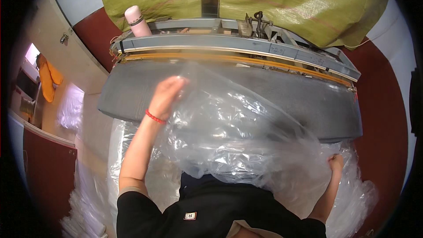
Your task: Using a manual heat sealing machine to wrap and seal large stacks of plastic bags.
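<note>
A clear plastic sheet [229, 119] is stretched between my two hands, over the front of a long grey padded surface [136, 83]. My left hand [169, 91], above that surface, pinches one edge of the sheet; its fingertips are a little blurred. Lower and farther right, my right hand [335, 162] is closed on the sheet near the surface's front right corner. The sheet sags in shiny folds toward my body. Below it, more plastic hangs on both sides.
Behind the pad runs a grey metal frame [198, 42] with orange strips [211, 58] along it. A pink bottle [138, 21], a phone-like dark slab [210, 5] and a black clamp [258, 24] are at the frame. A yellow-green woven sheet [282, 0] hangs behind. Plastic [86, 202] heaps lower left.
</note>
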Action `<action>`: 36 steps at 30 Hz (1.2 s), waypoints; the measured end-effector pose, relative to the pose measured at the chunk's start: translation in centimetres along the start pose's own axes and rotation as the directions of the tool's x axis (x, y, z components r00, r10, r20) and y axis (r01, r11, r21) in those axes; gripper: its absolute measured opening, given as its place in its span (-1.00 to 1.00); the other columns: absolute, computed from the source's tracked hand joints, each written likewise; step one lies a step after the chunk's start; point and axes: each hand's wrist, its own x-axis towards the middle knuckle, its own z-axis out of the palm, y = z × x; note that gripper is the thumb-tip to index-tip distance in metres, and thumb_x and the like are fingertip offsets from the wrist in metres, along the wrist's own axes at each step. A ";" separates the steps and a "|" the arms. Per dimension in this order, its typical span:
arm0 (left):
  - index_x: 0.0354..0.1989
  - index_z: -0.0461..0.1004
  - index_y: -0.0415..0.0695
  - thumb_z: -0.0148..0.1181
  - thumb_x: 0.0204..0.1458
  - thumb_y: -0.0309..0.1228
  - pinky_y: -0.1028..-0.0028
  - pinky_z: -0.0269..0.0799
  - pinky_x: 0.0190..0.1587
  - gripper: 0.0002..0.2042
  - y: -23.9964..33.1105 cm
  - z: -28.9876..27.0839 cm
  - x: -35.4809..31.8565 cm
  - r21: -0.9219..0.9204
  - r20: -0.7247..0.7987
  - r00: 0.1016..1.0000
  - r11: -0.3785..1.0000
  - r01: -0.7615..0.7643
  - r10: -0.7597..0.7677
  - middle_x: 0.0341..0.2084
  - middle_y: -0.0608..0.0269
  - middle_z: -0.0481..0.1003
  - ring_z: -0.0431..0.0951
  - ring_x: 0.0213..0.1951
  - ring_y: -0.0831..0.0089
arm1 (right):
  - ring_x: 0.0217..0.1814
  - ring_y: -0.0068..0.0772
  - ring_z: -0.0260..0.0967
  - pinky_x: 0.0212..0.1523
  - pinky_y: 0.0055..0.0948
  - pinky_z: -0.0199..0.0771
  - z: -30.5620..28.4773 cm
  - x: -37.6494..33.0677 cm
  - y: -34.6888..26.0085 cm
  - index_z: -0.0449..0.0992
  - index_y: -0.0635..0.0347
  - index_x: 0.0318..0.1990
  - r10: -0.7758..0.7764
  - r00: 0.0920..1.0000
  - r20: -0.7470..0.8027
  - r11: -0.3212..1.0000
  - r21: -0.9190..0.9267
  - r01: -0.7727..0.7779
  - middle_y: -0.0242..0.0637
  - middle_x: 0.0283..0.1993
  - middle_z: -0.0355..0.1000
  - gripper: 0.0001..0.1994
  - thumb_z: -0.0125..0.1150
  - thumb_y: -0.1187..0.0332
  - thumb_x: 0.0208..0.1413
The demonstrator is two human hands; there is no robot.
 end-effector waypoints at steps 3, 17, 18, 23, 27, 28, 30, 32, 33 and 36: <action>-0.32 0.46 -0.12 0.06 -0.01 -0.30 0.63 0.26 -0.32 -0.82 0.3 3.2 -2.5 -0.332 0.197 0.979 0.943 0.011 0.057 -0.27 0.29 0.43 0.39 -0.24 0.54 | -0.65 -0.44 0.16 -0.57 -0.40 0.19 -7.9 -2.9 -12.7 0.34 0.36 -0.60 -0.226 0.896 -0.382 0.932 0.183 0.313 -0.11 -0.71 0.21 -0.75 0.16 0.34 -0.09; -0.23 0.41 -0.18 -0.08 0.07 -0.34 0.35 0.22 -0.02 -0.79 -4.0 9.0 -7.2 -0.189 0.123 0.976 0.969 -0.156 0.181 -0.13 0.18 0.37 0.30 -0.02 0.28 | -0.22 -0.55 0.32 -0.18 -0.57 0.28 -9.7 -10.4 -48.3 0.43 0.29 -0.20 -0.957 0.289 0.040 0.182 0.856 0.484 -0.30 -0.28 0.42 -0.74 0.15 0.40 -0.10; -0.23 0.41 -0.18 -0.08 0.07 -0.34 0.35 0.22 -0.02 -0.79 -3.9 8.4 -7.4 -0.190 0.109 0.977 0.969 -0.158 0.181 -0.13 0.18 0.37 0.30 -0.02 0.28 | -0.28 -0.59 0.32 -0.21 -0.60 0.29 -9.6 -10.3 -48.1 0.44 0.30 -0.27 -0.944 0.330 -0.019 0.166 0.837 0.522 -0.33 -0.35 0.42 -0.81 0.12 0.41 -0.06; -0.27 0.41 -0.25 -0.02 0.01 -0.39 0.36 0.21 -0.05 -0.80 -1.2 2.7 -6.7 0.676 0.015 0.674 0.489 -0.551 0.739 -0.20 0.08 0.40 0.35 -0.11 0.22 | -0.43 -0.65 0.27 -0.39 -0.63 0.28 -10.5 -9.5 -46.1 0.42 0.26 -0.40 -0.802 0.406 -0.437 -0.184 0.829 0.528 -0.41 -0.47 0.36 -0.88 -0.01 0.41 0.07; -0.29 0.40 -0.24 0.05 -0.01 -0.36 0.50 0.29 -0.16 -0.80 -4.6 -3.7 -7.7 0.475 0.515 0.848 0.865 -0.159 -0.127 -0.32 0.16 0.45 0.42 -0.24 0.44 | -0.46 -0.74 0.17 -0.41 -0.71 0.18 -15.0 -8.4 -42.9 0.35 0.18 -0.39 -0.534 0.633 -0.561 -0.184 0.808 0.560 -0.49 -0.50 0.25 -0.90 -0.10 0.43 0.12; -0.29 0.40 -0.22 0.05 0.00 -0.33 0.51 0.30 -0.20 -0.79 -5.5 -4.4 -8.9 0.506 0.567 0.804 0.846 -0.168 -0.180 -0.38 0.20 0.47 0.43 -0.30 0.48 | -0.47 -0.76 0.14 -0.43 -0.73 0.15 -16.0 -7.5 -41.9 0.34 0.16 -0.37 -0.446 0.642 -0.624 -0.158 0.761 0.630 -0.51 -0.49 0.24 -0.91 -0.11 0.43 0.12; -0.30 0.41 -0.19 0.07 -0.03 -0.34 0.52 0.32 -0.25 -0.80 -8.3 -6.5 -11.1 0.585 0.615 0.710 0.803 -0.117 -0.344 -0.47 0.23 0.48 0.43 -0.37 0.50 | -0.41 -0.74 0.15 -0.38 -0.69 0.17 -17.7 -4.9 -39.3 0.37 0.17 -0.38 -0.251 0.649 -0.718 0.044 0.662 0.749 -0.52 -0.45 0.26 -0.89 -0.07 0.38 0.11; -0.34 0.43 -0.16 0.09 -0.11 -0.41 0.46 0.34 -0.27 -0.84 -11.2 -11.7 -12.2 0.771 0.505 0.689 0.630 -0.090 -0.520 -0.47 0.22 0.48 0.45 -0.36 0.41 | -0.34 -0.68 0.20 -0.28 -0.64 0.22 -18.2 0.3 -34.8 0.40 0.19 -0.31 -0.116 0.611 -0.783 0.154 0.594 0.790 -0.48 -0.37 0.32 -0.86 -0.03 0.34 0.10; -0.38 0.45 -0.14 0.08 -0.17 -0.44 0.40 0.35 -0.26 -0.85 -12.4 -15.6 -12.9 0.877 0.392 0.718 0.470 -0.102 -0.575 -0.44 0.22 0.49 0.47 -0.34 0.35 | -0.31 -0.64 0.22 -0.24 -0.62 0.23 -17.8 3.4 -32.5 0.40 0.21 -0.28 -0.063 0.633 -0.771 0.204 0.611 0.765 -0.45 -0.34 0.33 -0.83 -0.04 0.32 0.10; -0.38 0.48 -0.19 0.06 -0.23 -0.49 0.36 0.37 -0.30 -0.81 -8.2 -27.0 -12.4 0.941 0.000 0.931 0.315 0.124 -0.365 -0.47 0.07 0.49 0.50 -0.38 0.27 | -0.28 -0.59 0.25 -0.20 -0.58 0.25 -16.3 9.9 -25.1 0.40 0.25 -0.23 -0.026 0.648 -0.761 0.483 0.558 0.675 -0.40 -0.31 0.37 -0.76 -0.07 0.27 0.11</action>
